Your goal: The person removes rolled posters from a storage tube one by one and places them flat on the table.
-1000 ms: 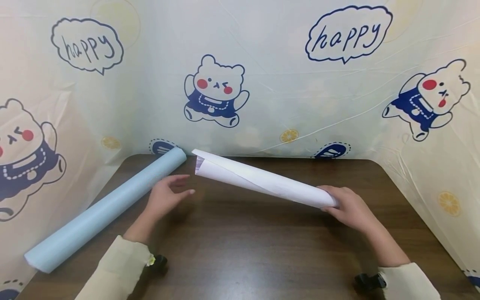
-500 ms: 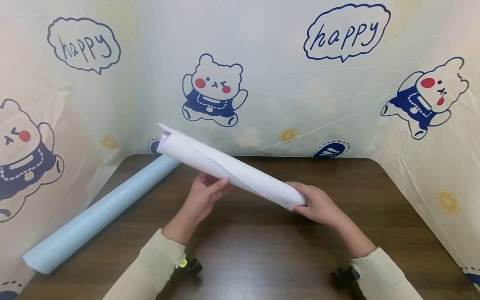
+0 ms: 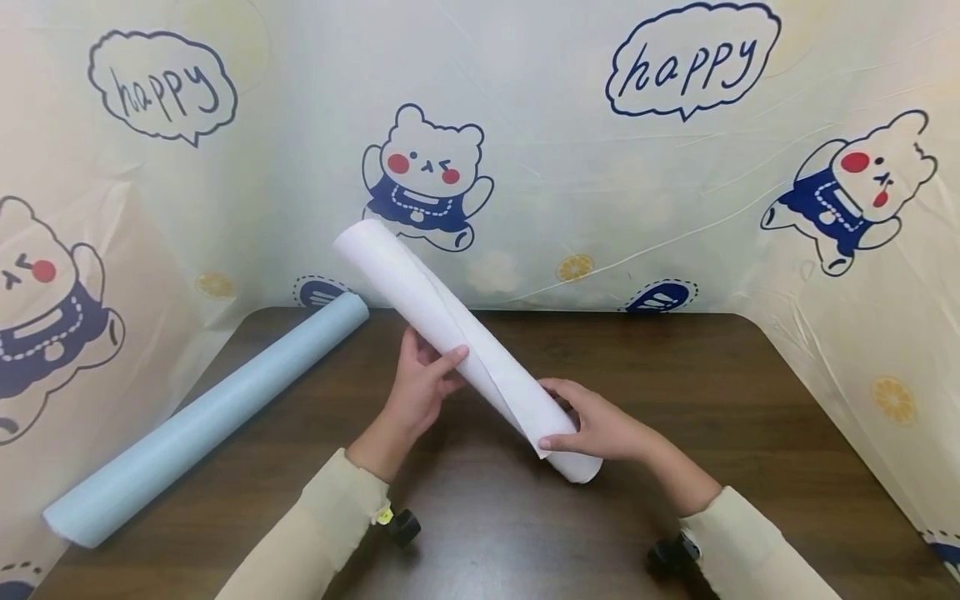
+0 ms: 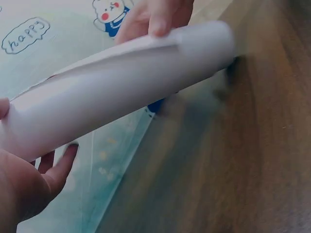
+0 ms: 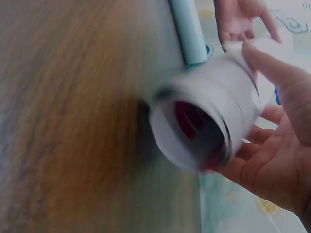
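A white paper roll [image 3: 450, 333] is held up at a slant over the table, its far end raised to the left and its near end lower at the right. My left hand [image 3: 420, 379] grips it near the middle from below, thumb on top. My right hand [image 3: 600, 421] holds the lower end, thumb near the loose corner of the outer sheet. In the right wrist view the roll's open end [image 5: 165, 136] shows a hollow inside with dark red print. The left wrist view shows the roll [image 4: 112, 92] lying across the left hand's fingers [image 4: 63, 167].
A light blue roll [image 3: 217, 417] lies diagonally along the left side of the brown wooden table [image 3: 750, 400]. A pale printed cloth [image 3: 547, 183] with bears and "happy" bubbles stands round the back and sides.
My left hand has come in from the left and taken hold of the white roll. The roll has swung to a steeper slant, and the right hand has moved left with its end.
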The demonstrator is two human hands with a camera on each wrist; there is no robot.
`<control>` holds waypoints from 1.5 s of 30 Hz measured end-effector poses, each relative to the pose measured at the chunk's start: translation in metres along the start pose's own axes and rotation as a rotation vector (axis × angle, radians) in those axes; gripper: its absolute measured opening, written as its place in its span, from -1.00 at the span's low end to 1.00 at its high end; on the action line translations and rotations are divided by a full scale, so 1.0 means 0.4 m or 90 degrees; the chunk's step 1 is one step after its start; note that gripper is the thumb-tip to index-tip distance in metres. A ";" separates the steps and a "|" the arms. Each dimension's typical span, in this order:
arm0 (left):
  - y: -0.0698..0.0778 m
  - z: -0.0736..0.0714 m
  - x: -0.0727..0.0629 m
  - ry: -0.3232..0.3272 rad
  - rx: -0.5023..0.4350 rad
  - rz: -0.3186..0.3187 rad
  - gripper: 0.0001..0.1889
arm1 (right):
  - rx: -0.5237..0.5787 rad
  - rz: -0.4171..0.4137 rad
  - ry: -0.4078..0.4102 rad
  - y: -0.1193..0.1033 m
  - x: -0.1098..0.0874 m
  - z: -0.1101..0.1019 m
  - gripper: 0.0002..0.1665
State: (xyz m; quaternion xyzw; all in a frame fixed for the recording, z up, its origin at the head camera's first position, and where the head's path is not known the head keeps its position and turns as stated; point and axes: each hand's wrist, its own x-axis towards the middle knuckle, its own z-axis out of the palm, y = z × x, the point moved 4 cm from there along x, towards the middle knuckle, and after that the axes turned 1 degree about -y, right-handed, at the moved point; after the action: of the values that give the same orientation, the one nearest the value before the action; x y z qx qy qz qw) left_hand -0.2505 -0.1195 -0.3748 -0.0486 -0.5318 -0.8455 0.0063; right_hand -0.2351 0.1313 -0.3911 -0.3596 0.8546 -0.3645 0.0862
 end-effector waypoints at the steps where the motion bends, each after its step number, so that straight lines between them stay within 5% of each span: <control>1: 0.002 -0.002 0.002 0.005 0.010 -0.007 -0.16 | 0.006 0.000 -0.014 -0.006 0.003 0.002 -0.14; 5: 0.014 -0.006 0.014 0.002 0.043 -0.013 -0.19 | 0.025 0.015 -0.036 -0.037 0.027 -0.009 -0.22; 14: 0.021 0.016 0.033 -0.066 0.121 -0.034 -0.20 | 0.017 0.063 0.051 -0.116 0.137 -0.077 -0.15; 19: 0.015 0.026 0.033 -0.100 0.129 -0.064 -0.25 | 0.068 0.095 0.052 -0.120 0.174 -0.102 -0.31; 26: 0.002 0.011 0.029 -0.102 0.112 -0.098 -0.30 | 0.179 0.135 0.033 -0.089 0.163 -0.103 -0.56; 30: -0.015 -0.001 0.028 -0.065 0.137 -0.124 -0.23 | 0.194 0.162 0.038 -0.063 0.148 -0.093 -0.60; 37: -0.060 -0.007 0.014 0.017 0.268 -0.189 0.09 | 0.253 0.159 0.026 -0.030 0.123 -0.057 -0.31; 41: -0.075 -0.001 0.005 0.019 0.312 -0.200 0.15 | 0.267 0.157 0.026 -0.025 0.112 -0.041 -0.13; 45: -0.086 0.001 0.004 -0.005 0.301 -0.207 0.10 | 0.223 0.161 0.046 -0.011 0.111 -0.034 -0.19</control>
State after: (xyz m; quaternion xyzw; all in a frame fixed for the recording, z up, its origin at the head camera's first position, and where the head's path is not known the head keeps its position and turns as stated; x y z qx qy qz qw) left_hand -0.2542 -0.1041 -0.4054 0.0367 -0.7147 -0.6880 -0.1205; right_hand -0.2706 0.1069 -0.3733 -0.2155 0.8190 -0.5064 0.1622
